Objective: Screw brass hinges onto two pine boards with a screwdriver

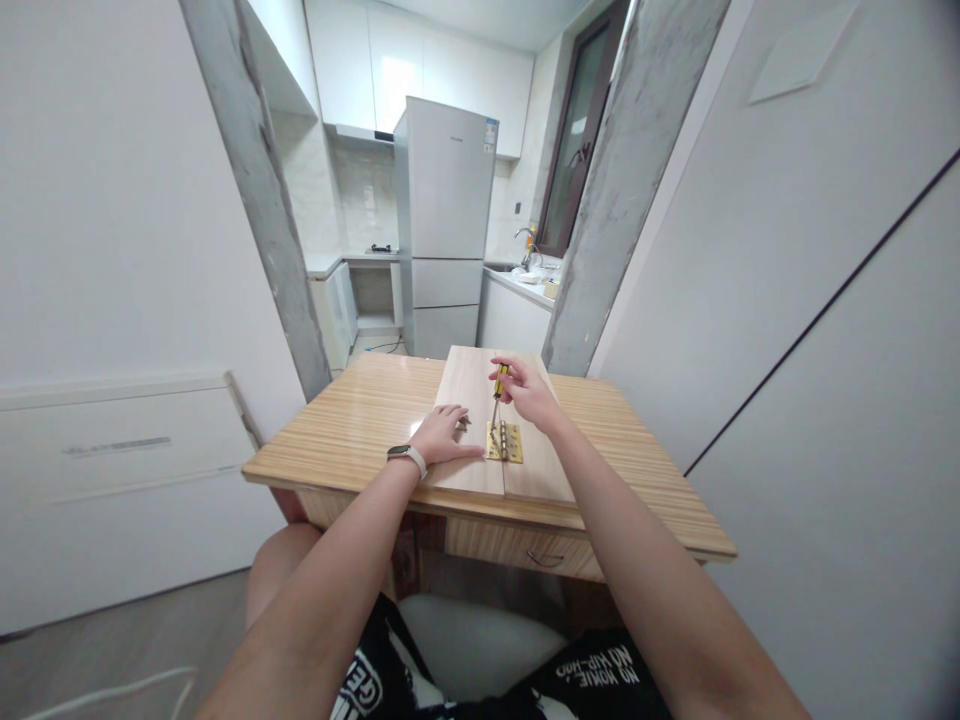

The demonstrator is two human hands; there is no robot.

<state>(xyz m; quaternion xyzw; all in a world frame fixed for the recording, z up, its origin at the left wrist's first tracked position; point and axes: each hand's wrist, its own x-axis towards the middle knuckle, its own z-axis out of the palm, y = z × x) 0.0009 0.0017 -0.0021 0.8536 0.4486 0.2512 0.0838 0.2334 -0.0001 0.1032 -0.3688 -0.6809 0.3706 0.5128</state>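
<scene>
Screwdriver (498,392) upright on brass hinge (505,441)

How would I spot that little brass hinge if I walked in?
Find the striped wooden table facing the kitchen. Two pale boards lie side by side on it, and the hinge straddles their seam. It is the only shiny gold piece, under the yellow screwdriver.

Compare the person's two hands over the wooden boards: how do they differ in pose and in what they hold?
The right hand is raised and curled around a yellow-handled screwdriver, held upright with its tip down at the brass hinge; the left hand lies flat, palm down, on the left board, gripping nothing. The left wrist wears a watch; the right wrist is bare. Both hands are over the boards, close to the hinge.
</scene>
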